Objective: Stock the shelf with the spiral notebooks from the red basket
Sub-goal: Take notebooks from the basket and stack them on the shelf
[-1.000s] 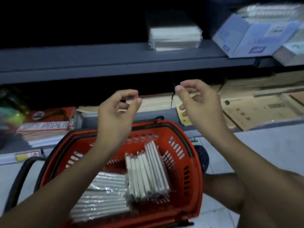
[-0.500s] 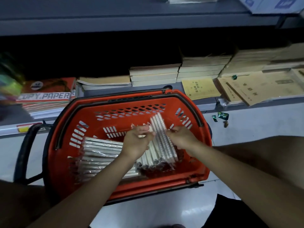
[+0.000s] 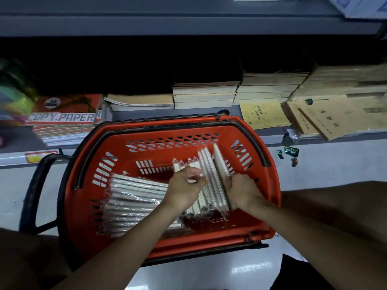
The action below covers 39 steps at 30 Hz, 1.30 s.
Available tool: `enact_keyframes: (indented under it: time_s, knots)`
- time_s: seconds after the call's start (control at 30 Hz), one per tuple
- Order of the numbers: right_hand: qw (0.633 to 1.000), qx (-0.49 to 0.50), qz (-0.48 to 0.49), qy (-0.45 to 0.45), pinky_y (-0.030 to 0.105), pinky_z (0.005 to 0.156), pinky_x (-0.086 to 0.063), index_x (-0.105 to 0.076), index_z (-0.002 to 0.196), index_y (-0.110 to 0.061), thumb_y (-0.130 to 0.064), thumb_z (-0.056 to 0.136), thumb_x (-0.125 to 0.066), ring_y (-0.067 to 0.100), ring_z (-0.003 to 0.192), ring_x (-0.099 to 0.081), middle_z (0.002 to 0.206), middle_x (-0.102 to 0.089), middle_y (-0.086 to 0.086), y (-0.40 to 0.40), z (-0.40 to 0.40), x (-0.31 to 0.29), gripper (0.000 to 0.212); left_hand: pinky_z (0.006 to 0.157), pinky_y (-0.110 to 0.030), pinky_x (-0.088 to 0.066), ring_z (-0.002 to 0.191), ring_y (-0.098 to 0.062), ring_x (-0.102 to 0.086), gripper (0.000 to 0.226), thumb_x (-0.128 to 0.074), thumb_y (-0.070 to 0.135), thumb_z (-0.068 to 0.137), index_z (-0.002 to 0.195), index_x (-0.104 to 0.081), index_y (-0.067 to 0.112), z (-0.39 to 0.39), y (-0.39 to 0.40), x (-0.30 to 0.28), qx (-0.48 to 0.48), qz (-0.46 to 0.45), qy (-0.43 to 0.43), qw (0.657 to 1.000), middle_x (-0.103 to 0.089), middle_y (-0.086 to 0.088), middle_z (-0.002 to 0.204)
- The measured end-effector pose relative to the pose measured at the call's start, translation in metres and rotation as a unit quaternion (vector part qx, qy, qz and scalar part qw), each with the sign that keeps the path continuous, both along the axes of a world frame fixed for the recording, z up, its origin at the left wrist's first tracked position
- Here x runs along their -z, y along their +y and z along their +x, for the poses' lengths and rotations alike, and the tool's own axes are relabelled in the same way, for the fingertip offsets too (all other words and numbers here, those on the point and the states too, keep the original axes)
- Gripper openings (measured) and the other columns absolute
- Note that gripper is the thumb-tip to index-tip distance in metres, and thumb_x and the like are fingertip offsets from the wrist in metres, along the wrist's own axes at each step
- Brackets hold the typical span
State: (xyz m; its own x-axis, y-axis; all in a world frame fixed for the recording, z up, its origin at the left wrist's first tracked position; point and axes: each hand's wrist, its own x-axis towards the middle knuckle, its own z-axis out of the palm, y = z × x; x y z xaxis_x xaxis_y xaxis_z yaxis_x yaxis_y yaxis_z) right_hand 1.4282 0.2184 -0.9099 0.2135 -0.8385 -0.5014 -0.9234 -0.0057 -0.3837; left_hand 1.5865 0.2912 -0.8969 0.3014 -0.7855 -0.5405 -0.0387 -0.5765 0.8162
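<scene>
Head view: near the middle of the frame, the red basket [image 3: 270,206] is seen from above. Wrapped spiral notebooks [image 3: 134,197] lie flat in its left part. Just right of them, a standing row of notebooks [image 3: 209,170] is touched by the left hand [image 3: 184,189], fingers curled on the tops. The rightmost notebook [image 3: 221,166] is gripped by the right hand [image 3: 243,191]. It should be pulled straight up while the row is held down.

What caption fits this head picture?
Both hands, left hand and right hand, grip spiral notebooks in the red basket.
</scene>
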Motion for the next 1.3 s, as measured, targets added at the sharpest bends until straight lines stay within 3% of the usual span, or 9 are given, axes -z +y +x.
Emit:
enact_keyframes:
  time_s: [0.3,0.43,0.57,0.63,0.73,0.8,0.87,1.03,1.3]
  knots:
    - [0.967,-0.099,-0.227,-0.052,0.032,0.056,-0.045,-0.059,0.063,-0.018,-0.036,0.095,-0.047,0.033,0.063,-0.065,0.058,-0.058,0.005,0.019,0.021,-0.121,0.039,0.094,-0.042,-0.058,0.098,-0.022,-0.07,0.04,-0.067,0.052,0.089,0.116,-0.074,0.024,-0.007,0.002,-0.076,0.015,-0.04,0.248,0.968,-0.073,-0.004,0.114]
    - [0.923,-0.23,-0.297,-0.081,0.034,0.082,-0.054,-0.071,0.108,-0.024,-0.043,0.098,-0.038,0.019,0.093,-0.066,0.102,-0.069,-0.001,0.053,0.03,-0.163,0.039,0.068,-0.027,-0.059,0.084,-0.02,-0.073,0.021,-0.055,0.011,0.098,0.101,-0.074,0.003,-0.002,0.007,-0.119,-0.053,-0.126,0.293,0.946,-0.076,-0.016,0.098]
    - [0.923,-0.121,-0.228,-0.287,0.008,0.103,-0.034,-0.063,0.131,-0.033,-0.047,0.097,-0.05,-0.008,0.127,-0.041,0.133,-0.046,-0.025,0.058,0.017,-0.185,0.039,0.084,-0.042,-0.058,0.103,-0.029,-0.072,0.033,-0.043,0.001,0.099,0.121,-0.067,0.006,0.026,0.028,-0.144,-0.08,-0.172,0.307,0.932,-0.074,-0.017,0.116]
    - [0.905,0.013,-0.273,-0.324,0.009,0.096,-0.039,-0.059,0.133,-0.032,-0.045,0.094,-0.058,-0.007,0.125,-0.043,0.132,-0.042,-0.023,0.051,0.005,-0.192,0.042,0.093,-0.051,-0.054,0.11,-0.03,-0.071,0.033,-0.045,0.009,0.1,0.127,-0.064,0.012,0.043,0.036,-0.156,-0.072,-0.179,0.325,0.926,-0.073,-0.013,0.122]
    - [0.853,0.151,0.051,-0.496,0.03,0.074,-0.06,-0.066,0.126,-0.019,-0.032,0.091,-0.068,0.014,0.099,-0.07,0.131,-0.062,0.001,0.044,-0.003,-0.21,0.037,0.086,-0.051,-0.058,0.109,-0.032,-0.071,0.035,-0.046,0.023,0.101,0.131,-0.061,0.016,0.056,0.041,-0.175,-0.039,-0.197,0.338,0.92,-0.072,-0.012,0.124]
    - [0.798,0.137,0.147,-0.568,0.03,0.053,-0.059,-0.075,0.11,-0.009,-0.019,0.093,-0.063,0.024,0.066,-0.071,0.114,-0.072,0.018,0.047,-0.003,-0.216,0.023,0.058,-0.046,-0.062,0.088,-0.037,-0.074,0.04,-0.046,0.036,0.098,0.131,-0.06,0.017,0.057,0.042,-0.184,-0.013,-0.201,0.29,0.936,-0.074,-0.015,0.117]
    - [0.791,0.138,0.104,-0.586,0.027,0.047,-0.056,-0.078,0.104,-0.013,-0.015,0.097,-0.057,0.022,0.055,-0.067,0.107,-0.075,0.019,0.05,0.0,-0.217,0.023,0.045,-0.039,-0.058,0.078,-0.036,-0.073,0.039,-0.046,0.037,0.099,0.133,-0.057,0.022,0.06,0.04,-0.189,0.027,-0.224,0.238,0.945,-0.073,-0.015,0.117]
    - [0.749,0.179,0.067,-0.634,0.026,0.052,-0.06,-0.074,0.113,-0.01,-0.019,0.097,-0.054,0.029,0.065,-0.074,0.115,-0.075,0.012,0.041,-0.006,-0.215,0.027,0.062,-0.036,-0.062,0.102,-0.026,-0.072,0.054,-0.053,0.002,0.095,0.144,-0.049,0.023,0.065,0.037,-0.194,0.078,-0.306,0.3,0.9,-0.065,-0.009,0.136]
    - [0.767,0.204,0.009,-0.609,0.035,0.057,-0.064,-0.077,0.108,-0.013,-0.022,0.093,-0.058,0.037,0.07,-0.073,0.109,-0.077,0.009,0.014,-0.021,-0.212,0.026,0.07,-0.039,-0.064,0.114,-0.032,-0.068,0.062,-0.053,-0.003,0.093,0.149,-0.043,0.022,0.045,0.003,-0.181,0.048,-0.3,0.286,0.909,-0.064,-0.006,0.138]
